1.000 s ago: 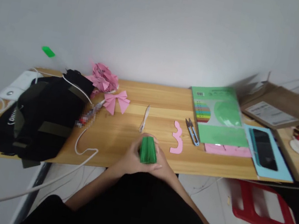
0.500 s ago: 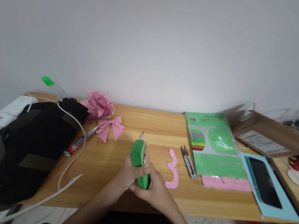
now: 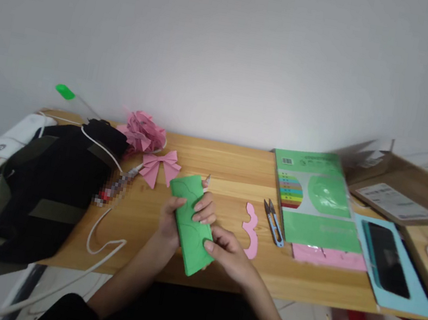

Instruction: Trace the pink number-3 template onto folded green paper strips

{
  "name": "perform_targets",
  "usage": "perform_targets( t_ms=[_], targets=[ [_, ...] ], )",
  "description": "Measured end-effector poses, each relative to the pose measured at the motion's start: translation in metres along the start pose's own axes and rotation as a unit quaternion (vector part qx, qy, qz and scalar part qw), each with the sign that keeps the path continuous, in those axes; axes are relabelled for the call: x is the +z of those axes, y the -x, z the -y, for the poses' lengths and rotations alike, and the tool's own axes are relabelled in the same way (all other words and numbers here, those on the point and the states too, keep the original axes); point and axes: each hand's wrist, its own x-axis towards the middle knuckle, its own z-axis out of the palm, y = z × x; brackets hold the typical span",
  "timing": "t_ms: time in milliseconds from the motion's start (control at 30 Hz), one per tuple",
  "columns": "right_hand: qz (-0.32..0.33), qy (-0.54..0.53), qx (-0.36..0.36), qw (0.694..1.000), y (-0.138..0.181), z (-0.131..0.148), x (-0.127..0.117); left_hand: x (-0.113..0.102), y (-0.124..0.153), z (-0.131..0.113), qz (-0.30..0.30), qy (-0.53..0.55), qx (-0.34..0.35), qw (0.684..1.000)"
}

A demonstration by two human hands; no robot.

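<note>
A folded green paper strip (image 3: 188,222) with curved pencil-like lines on its face is held tilted above the table. My left hand (image 3: 168,225) wraps round it, thumb on the left edge and fingers curling over the right edge. My right hand (image 3: 231,254) pinches its lower right part, thumb on top. A pointed tip (image 3: 208,179), like a pencil's, sticks out beyond the upper right edge; the rest of it is hidden. To the right lie a wavy pink paper cutout (image 3: 251,232) and blue-handled thread snips (image 3: 274,223).
On the left are a black bag (image 3: 56,182), a pink paper bow (image 3: 160,166), a heap of pink paper (image 3: 144,134) and a white cable (image 3: 91,235). A green paper pack (image 3: 321,231), a phone (image 3: 389,260) on blue paper and a cardboard box (image 3: 404,182) are on the right.
The green paper has turned from its layered edge to its broad, lined face. My left hand has shifted left and up around it, and my right hand now grips its lower right.
</note>
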Motion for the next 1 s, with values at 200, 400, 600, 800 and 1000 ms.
perform_targets(
  t_ms=[200,400,600,800,1000],
  targets=[
    [0.038,-0.035,0.007,0.999,0.002,-0.001,0.013,-0.006,0.003,0.001,-0.016,0.045,-0.028,0.998],
    [-0.018,-0.004,-0.037,0.999,0.005,-0.002,0.012,-0.015,0.002,-0.003,-0.036,-0.006,-0.060,0.998],
    [-0.038,0.004,-0.044,0.998,0.005,-0.003,0.009,-0.015,0.001,-0.002,-0.026,-0.049,-0.088,0.995],
    [-0.063,-0.032,-0.030,0.997,-0.001,-0.011,0.014,-0.015,-0.003,-0.006,-0.033,-0.080,-0.108,0.990],
    [-0.092,-0.053,-0.028,0.994,-0.026,0.009,0.016,-0.026,-0.018,-0.011,-0.088,-0.204,-0.044,0.974]
  ],
)
